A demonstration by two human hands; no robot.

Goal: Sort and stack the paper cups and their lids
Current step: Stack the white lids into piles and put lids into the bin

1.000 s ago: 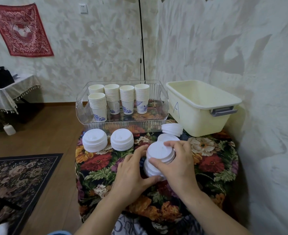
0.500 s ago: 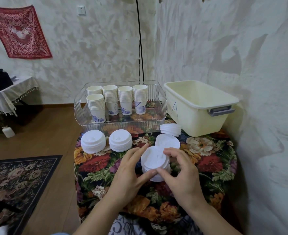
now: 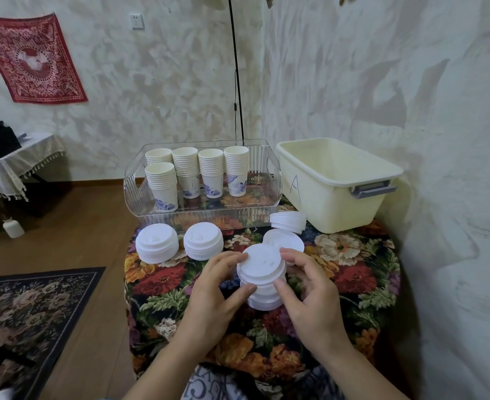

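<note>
Lids, white round plastic ones in an uneven stack [image 3: 262,277], sit at frame centre, gripped round the sides by the left hand [image 3: 212,293] and right hand [image 3: 310,295]. Squaring this stack seems the step; next it likely joins the tidy lid piles [image 3: 180,245] below the clear tray of paper cups [image 3: 197,174].

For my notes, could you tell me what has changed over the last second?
Both hands, left hand and right hand, kept gripping the lid stack and straightened its slanted lids. The cup stacks and other lid piles stayed put.
</note>
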